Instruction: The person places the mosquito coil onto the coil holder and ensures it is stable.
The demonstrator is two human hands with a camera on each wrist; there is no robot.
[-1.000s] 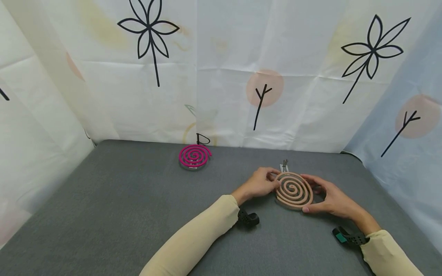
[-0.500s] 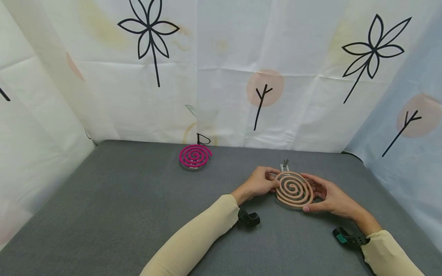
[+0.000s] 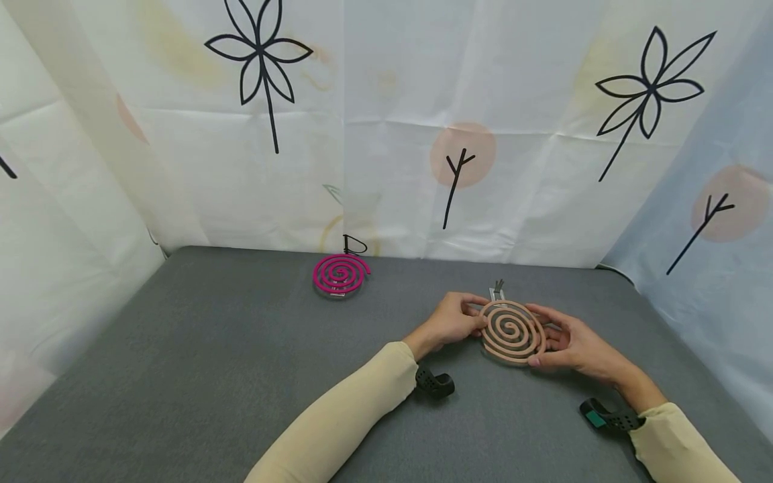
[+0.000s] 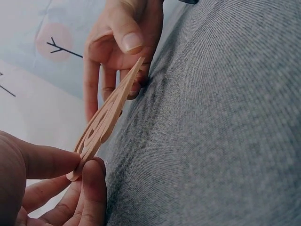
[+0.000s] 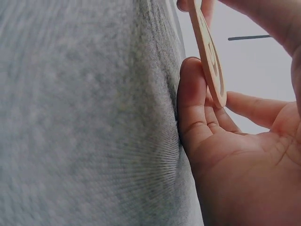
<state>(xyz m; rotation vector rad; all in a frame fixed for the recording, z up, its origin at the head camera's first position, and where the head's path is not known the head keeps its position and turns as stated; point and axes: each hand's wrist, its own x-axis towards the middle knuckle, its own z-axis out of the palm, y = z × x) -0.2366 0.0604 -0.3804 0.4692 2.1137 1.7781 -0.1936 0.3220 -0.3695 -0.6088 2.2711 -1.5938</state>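
A tan spiral mosquito coil (image 3: 512, 361) is held between both hands at the right of the table, flat side up in the head view. My left hand (image 3: 449, 320) pinches its left rim; the left wrist view shows thumb and fingers on either side of the coil (image 4: 115, 115). My right hand (image 3: 580, 343) spans the right rim, index finger along the far side and thumb at the near side. Fingers of the right hand (image 5: 244, 155) touch the edge in the right wrist view. Just behind the coil lies a small metal piece with prongs (image 3: 496, 294).
A magenta spiral coil (image 3: 338, 290) lies near the table's back edge, left of the hands, with a small metal piece partly visible beneath it. Grey cloth covers the table (image 3: 199, 376). A printed white curtain (image 3: 386, 87) hangs along the back and sides.
Both hands keep hold of the tan coil in nearly the same place. The right fingers have shifted very slightly at the rim.
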